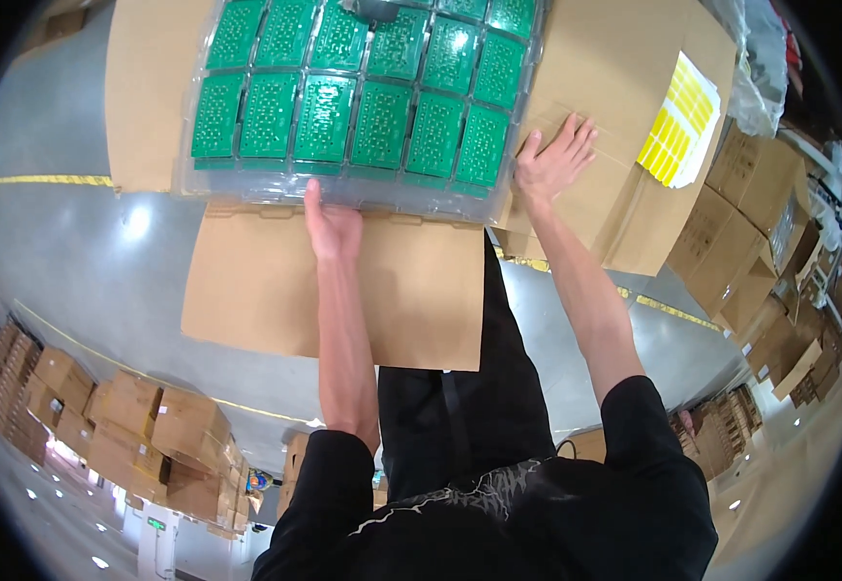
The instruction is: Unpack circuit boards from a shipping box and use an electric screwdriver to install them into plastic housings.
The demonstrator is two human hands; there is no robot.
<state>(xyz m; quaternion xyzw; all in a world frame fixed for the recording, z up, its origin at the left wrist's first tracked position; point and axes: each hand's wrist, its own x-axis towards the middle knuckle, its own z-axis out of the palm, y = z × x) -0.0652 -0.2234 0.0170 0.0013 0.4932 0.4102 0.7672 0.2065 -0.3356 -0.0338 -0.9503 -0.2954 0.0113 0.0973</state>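
A clear plastic tray (363, 189) filled with rows of green circuit boards (324, 116) is seen lying in the top of an open cardboard box (624, 87). The left hand (332, 225) is closed on the tray's near edge, thumb up against the rim; whether the fingers curl beneath cannot be told. The right hand (554, 160) is spread flat, fingers fanned, on the box's right flap beside the tray's right corner, and holds nothing.

The tray is judged best kept level and supported from both sides, since a one-sided grip on thin plastic could let it flex and the boards shift in their pockets. The right flap is best kept pressed outward so the tray's corner is not caught.

The near flap (343, 290) hangs down toward the body and leaves that side open. A sheet of yellow labels (680, 121) lies on the far right flap, and stacked cartons (750, 232) crowd the right; the grey floor (82, 252) to the left offers more room.
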